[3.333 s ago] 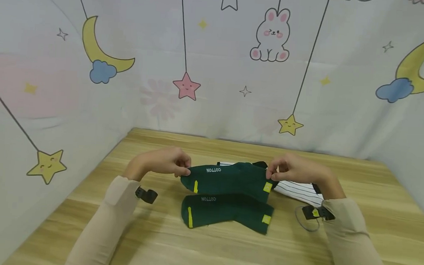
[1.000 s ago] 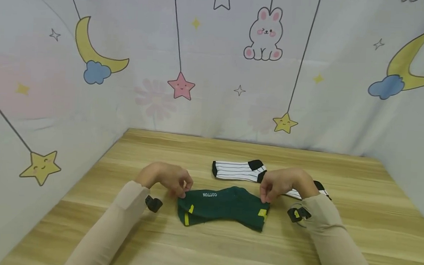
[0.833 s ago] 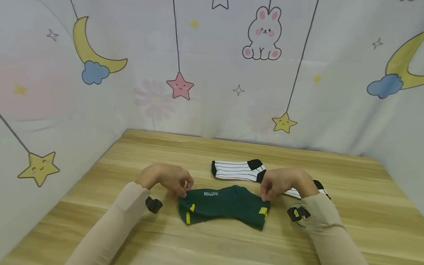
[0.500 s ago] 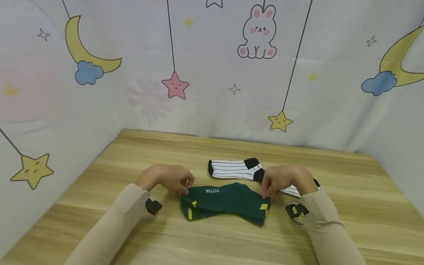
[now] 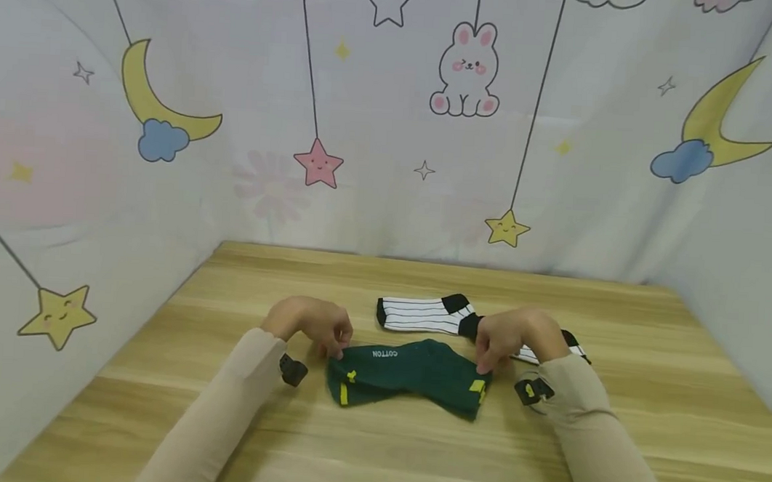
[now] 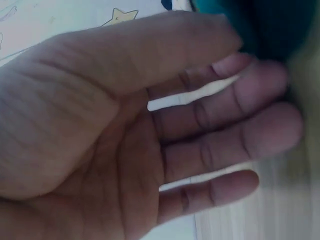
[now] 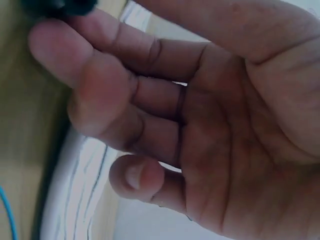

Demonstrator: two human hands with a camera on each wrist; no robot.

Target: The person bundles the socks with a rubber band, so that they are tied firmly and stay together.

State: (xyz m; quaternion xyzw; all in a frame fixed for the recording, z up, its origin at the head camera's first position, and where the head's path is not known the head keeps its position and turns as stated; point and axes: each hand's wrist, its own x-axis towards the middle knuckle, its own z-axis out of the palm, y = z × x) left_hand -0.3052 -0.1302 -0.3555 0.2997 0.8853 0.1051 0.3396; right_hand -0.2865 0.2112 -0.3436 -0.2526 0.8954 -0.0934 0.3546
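Two dark green socks [image 5: 412,370] with yellow marks lie one over the other near the middle of the table, the upper one lettered COTTON. At its toe end, my left hand [image 5: 319,325] pinches the upper sock's far corner between thumb and index finger. My right hand [image 5: 508,337] pinches the cuff end the same way. Beneath, the lower sock shows mainly along the near edge. In the left wrist view, green fabric [image 6: 272,30] meets the thumb and index fingertips. A small bit of green cloth [image 7: 75,6] shows at the right fingertips in the right wrist view.
Behind the green socks lies a white sock [image 5: 421,315] with black stripes, heel and toe. Another striped sock [image 5: 573,344] is partly hidden behind my right hand. A patterned curtain [image 5: 374,211] stands along the table's [image 5: 348,457] back edge.
Both hands have brought the upper green sock nearer and down over the lower one, uncovering the striped socks behind. Over the last second the hands have barely moved; the head view has shifted slightly.
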